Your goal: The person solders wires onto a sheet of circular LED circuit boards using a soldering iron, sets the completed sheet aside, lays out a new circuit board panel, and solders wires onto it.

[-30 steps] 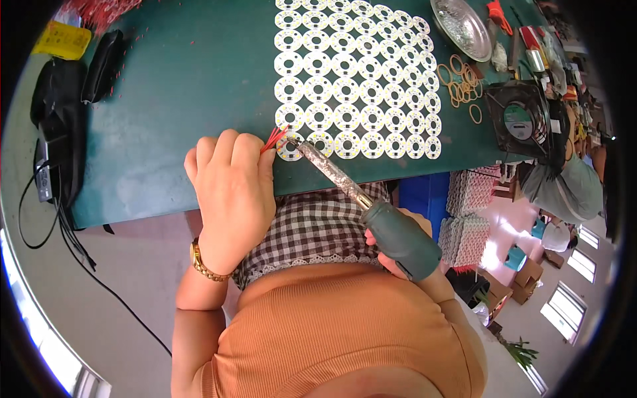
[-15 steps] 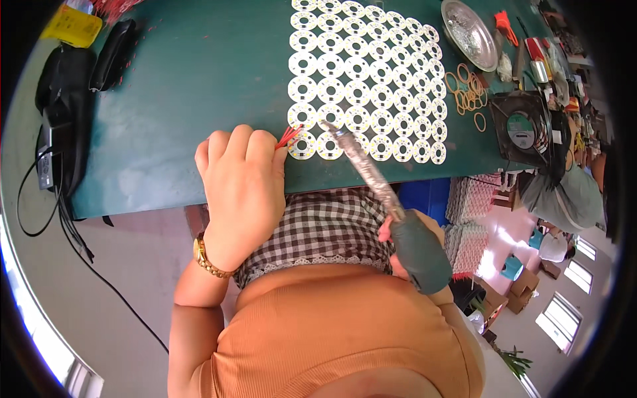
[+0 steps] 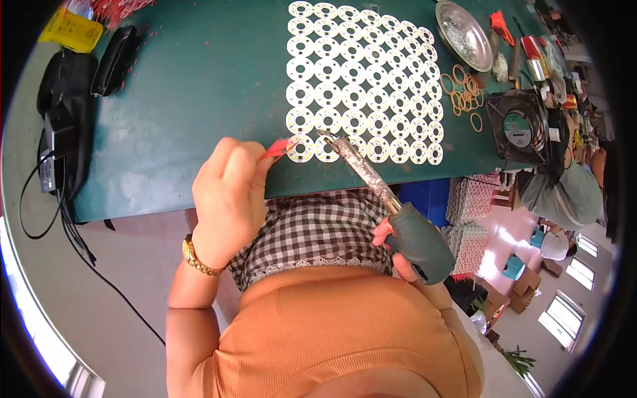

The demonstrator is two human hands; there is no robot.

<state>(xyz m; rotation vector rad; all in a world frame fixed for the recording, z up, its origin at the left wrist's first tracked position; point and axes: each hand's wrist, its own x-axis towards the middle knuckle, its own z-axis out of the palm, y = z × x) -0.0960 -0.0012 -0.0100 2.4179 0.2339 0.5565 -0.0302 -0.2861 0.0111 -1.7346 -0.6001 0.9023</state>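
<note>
My left hand [image 3: 229, 189] is closed on a small bunch of red wires [image 3: 276, 149]. Their ends reach the left edge of the nearest row of round white LED boards [image 3: 353, 85]; whether they touch is too small to tell. Largely hidden behind its dark handle, my right hand [image 3: 403, 266] grips a soldering iron [image 3: 365, 174]. The iron slants up and left, its tip over the second board from the left, between the two nearest rows. The boards lie flat in a grid on the green table [image 3: 192, 99].
At the right are rubber bands [image 3: 476, 122], a metal dish [image 3: 464, 36] and a square fan [image 3: 519, 127]. A black pouch [image 3: 114, 61], a yellow container [image 3: 73, 30] and a power adapter [image 3: 60, 129] with cables sit left. More red wires [image 3: 119, 8] lie at the far left.
My left hand has drawn a little left, with its fingers turned and the red wires now more level. The soldering iron has shifted slightly down, its tip staying near the same boards.
</note>
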